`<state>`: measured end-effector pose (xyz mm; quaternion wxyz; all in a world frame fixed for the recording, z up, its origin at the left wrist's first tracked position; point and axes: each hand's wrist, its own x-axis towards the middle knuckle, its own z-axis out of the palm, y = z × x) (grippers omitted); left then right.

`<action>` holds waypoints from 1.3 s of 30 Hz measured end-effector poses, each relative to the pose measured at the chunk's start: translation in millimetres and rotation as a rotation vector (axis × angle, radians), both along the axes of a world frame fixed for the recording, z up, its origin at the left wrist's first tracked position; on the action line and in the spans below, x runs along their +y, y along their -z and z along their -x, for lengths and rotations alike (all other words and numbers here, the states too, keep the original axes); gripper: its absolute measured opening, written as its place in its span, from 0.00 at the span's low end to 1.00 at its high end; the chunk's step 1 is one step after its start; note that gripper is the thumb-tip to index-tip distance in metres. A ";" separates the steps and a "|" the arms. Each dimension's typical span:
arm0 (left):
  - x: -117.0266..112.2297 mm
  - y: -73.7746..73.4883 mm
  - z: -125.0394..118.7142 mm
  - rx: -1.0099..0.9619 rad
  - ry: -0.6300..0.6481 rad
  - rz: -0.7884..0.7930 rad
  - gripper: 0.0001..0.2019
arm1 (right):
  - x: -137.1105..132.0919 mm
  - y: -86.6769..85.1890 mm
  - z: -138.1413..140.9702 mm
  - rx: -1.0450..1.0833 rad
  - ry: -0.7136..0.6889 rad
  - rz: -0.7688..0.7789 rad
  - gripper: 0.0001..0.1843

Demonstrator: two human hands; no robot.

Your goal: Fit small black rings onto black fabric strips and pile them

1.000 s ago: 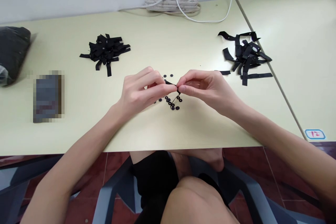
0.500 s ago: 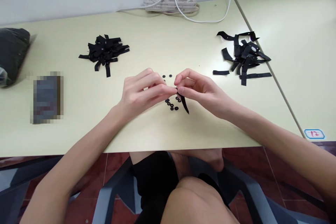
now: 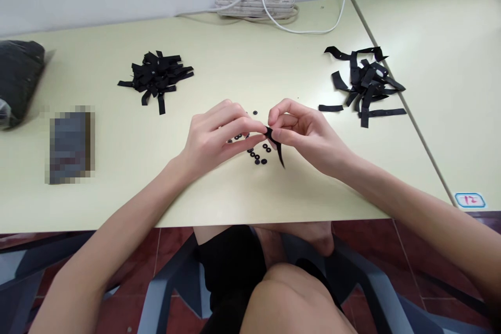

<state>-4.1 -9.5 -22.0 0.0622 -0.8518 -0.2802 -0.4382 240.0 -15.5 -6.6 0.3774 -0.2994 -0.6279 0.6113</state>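
Between both hands is a short black fabric strip [image 3: 279, 152], its loose end hanging toward the table. My right hand [image 3: 303, 128] pinches the strip near its upper end with thumb and fingertips. My left hand [image 3: 225, 133] is closed on the same end, index finger and thumb meeting at the strip's edge. Whether a small part sits between the fingertips is hidden. Beneath the hands, several small round black snap pieces [image 3: 257, 157] lie scattered on the table, some covered by the left hand.
A pile of black strips [image 3: 154, 75] lies at left, another looser pile [image 3: 368, 81] at right. A dark bag [image 3: 18, 81] and a blurred-out box [image 3: 69, 147] are at far left. A power strip [image 3: 256, 4] with white cables [image 3: 309, 31] stands by the wall.
Both hands have shifted slightly right with the strip. The left index finger and thumb have come a little apart from each other, and more of the strip's upper end shows.
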 end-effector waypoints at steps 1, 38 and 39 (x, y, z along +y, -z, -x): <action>-0.4 0.2 -0.5 0.003 -0.006 0.004 0.08 | 0.0 1.3 -0.4 0.002 -0.009 0.001 0.20; -8.3 -13.0 -6.3 -0.297 0.054 0.584 0.13 | 1.3 2.2 -0.1 0.044 -0.030 0.020 0.16; -8.3 -14.3 -7.2 -0.352 0.053 0.678 0.14 | 1.3 3.1 0.2 0.029 -0.014 -0.004 0.15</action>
